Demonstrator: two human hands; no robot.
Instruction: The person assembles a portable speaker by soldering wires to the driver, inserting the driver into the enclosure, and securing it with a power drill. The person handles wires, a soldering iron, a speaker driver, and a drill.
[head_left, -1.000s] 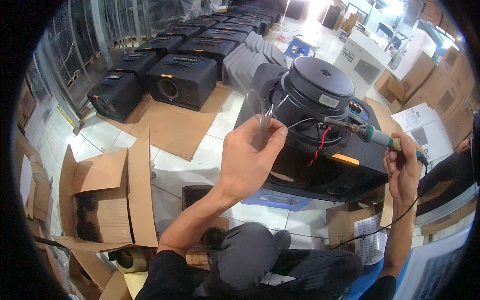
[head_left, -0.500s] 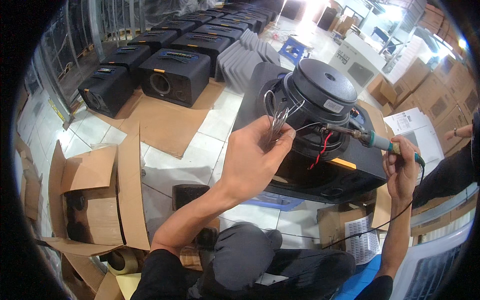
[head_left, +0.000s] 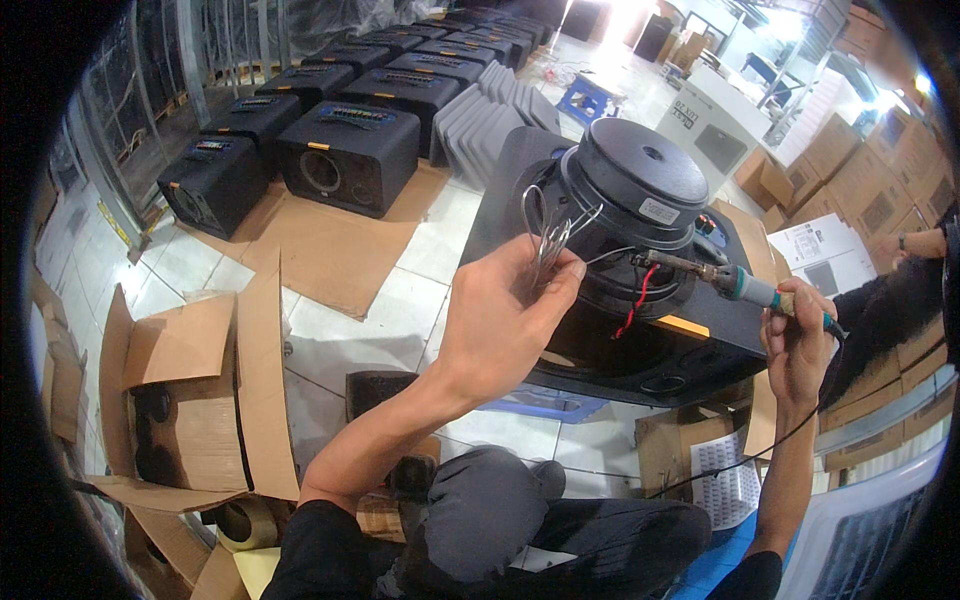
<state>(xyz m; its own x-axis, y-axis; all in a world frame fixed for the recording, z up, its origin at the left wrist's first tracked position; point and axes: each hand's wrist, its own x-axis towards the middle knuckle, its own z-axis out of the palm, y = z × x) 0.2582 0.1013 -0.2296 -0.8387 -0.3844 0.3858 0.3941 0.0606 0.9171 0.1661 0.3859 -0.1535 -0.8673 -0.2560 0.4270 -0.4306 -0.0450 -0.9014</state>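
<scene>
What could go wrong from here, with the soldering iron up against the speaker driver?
If the soldering iron is hot, its tip might scorch the red wire close by. The left hand pinches silver wire near that tip, so a slip could burn it. The cord trails down past the right hand; a snag might jerk the iron against the speaker driver.

Left head-worn fisheye; faces down and forward; hands (head_left: pixel 505 322) (head_left: pixel 800 342) close below.

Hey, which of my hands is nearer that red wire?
Left. Your left hand, pinching silvery wire, is left of the red wire; your right hand, gripping the soldering iron, is farther off, to its right.
</scene>
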